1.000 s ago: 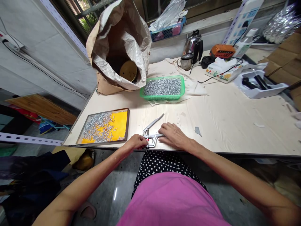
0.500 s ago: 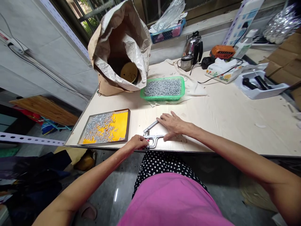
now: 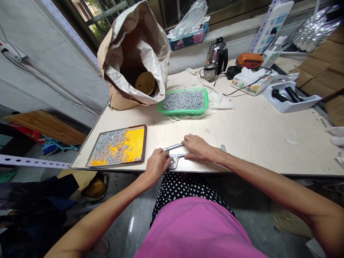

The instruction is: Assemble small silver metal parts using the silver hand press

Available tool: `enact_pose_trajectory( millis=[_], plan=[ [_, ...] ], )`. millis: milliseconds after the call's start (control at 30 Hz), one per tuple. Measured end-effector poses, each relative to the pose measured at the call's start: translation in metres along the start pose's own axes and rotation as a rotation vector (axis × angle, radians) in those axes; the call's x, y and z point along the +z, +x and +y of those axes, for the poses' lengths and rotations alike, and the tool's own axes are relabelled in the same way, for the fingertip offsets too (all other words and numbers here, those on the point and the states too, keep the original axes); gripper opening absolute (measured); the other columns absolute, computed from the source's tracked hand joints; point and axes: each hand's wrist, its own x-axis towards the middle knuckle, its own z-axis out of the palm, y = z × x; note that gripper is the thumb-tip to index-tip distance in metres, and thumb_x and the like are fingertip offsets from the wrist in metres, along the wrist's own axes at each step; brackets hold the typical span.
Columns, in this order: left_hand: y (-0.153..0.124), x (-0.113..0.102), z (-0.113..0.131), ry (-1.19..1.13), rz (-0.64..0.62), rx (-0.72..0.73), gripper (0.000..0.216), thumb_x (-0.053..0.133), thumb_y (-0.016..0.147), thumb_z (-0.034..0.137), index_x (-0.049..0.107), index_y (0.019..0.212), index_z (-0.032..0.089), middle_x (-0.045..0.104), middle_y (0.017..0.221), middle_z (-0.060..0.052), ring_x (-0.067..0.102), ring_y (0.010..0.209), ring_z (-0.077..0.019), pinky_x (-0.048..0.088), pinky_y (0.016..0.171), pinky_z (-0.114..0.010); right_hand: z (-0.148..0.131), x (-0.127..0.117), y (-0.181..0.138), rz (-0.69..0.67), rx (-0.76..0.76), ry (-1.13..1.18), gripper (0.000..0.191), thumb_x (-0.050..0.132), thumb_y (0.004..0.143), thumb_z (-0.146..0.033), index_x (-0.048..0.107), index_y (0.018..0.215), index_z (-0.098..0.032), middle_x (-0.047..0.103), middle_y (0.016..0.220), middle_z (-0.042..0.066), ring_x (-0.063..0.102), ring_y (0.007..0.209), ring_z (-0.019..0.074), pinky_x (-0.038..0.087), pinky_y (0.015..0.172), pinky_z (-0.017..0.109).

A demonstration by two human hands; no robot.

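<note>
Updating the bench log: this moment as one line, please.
left hand: at hand press head | right hand: gripping its handles | nearby: yellow tray, green basket, both holding metal parts

Pale wooden table [image 3: 255, 125], grey wall [image 3: 40, 46], window [image 3: 102, 14], glossy floor [image 3: 129, 222]

Right of the right hand [image 3: 197, 147] the desk [image 3: 258, 139] lies bare up to far clutter (kettle [image 3: 216, 57], tissue box [image 3: 248, 80]). Just left of the left hand [image 3: 157, 165] a screw tray [image 3: 118, 146] blocks; farther off stand green basket [image 3: 184, 101] and sack [image 3: 134, 53].
</note>
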Motion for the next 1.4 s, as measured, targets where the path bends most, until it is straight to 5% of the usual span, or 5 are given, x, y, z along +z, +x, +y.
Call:
enact_pose_trajectory(
  millis=[167, 700, 900, 1067, 1400],
  plan=[
    [0.03, 0.013, 0.015, 0.132, -0.065, 0.33, 0.06, 0.071, 0.081, 0.036, 0.05, 0.131, 0.012, 0.053, 0.134, -0.014, 0.046, 0.117, -0.0283, 0.04, 0.101, -0.039, -0.005, 0.001, -0.004, -0.011, 0.045, -0.005, 0.045, 0.077, 0.075, -0.04, 0.062, 0.108, -0.012, 0.058, 0.109, 0.013, 0.051, 0.1, 0.027, 0.042, 0.079, 0.036],
    [0.048, 0.016, 0.017, 0.127, -0.158, 0.317, 0.018, 0.063, 0.088, 0.032, 0.068, 0.097, 0.018, 0.063, 0.097, -0.007, 0.053, 0.099, -0.0244, 0.046, 0.082, -0.035, -0.021, 0.023, -0.013, 0.003, 0.106, 0.01, 0.011, 0.058, 0.092, -0.022, 0.066, 0.094, -0.014, 0.064, 0.094, 0.008, 0.057, 0.093, 0.0203, 0.041, 0.08, 0.03],
    [0.045, 0.016, 0.008, 0.048, -0.093, 0.298, 0.046, 0.068, 0.083, 0.037, 0.059, 0.124, 0.019, 0.059, 0.121, -0.01, 0.05, 0.113, -0.0265, 0.045, 0.094, -0.039, -0.009, 0.021, -0.018, 0.097, 0.084, 0.065, 0.039, 0.068, 0.084, -0.036, 0.061, 0.116, -0.014, 0.06, 0.108, 0.012, 0.052, 0.1, 0.0255, 0.043, 0.086, 0.038],
    [0.017, 0.003, -0.018, -0.121, 0.131, 0.078, 0.032, 0.054, 0.093, 0.039, 0.066, 0.112, 0.016, 0.063, 0.111, -0.011, 0.055, 0.108, -0.0234, 0.043, 0.095, -0.035, -0.003, 0.019, -0.021, 0.214, -0.001, 0.084, 0.066, 0.069, 0.081, -0.048, 0.049, 0.135, -0.015, 0.05, 0.132, 0.018, 0.042, 0.121, 0.0324, 0.039, 0.096, 0.047],
    [0.011, 0.0, -0.03, -0.181, -0.21, -0.363, 0.026, 0.07, 0.073, 0.045, 0.071, 0.068, 0.019, 0.071, 0.075, -0.006, 0.063, 0.076, -0.0201, 0.039, 0.065, -0.025, -0.045, 0.043, -0.008, 0.135, 0.074, 0.023, 0.017, 0.054, 0.094, -0.027, 0.066, 0.102, -0.018, 0.063, 0.097, 0.008, 0.05, 0.094, 0.0235, 0.038, 0.078, 0.035]
  ],
)
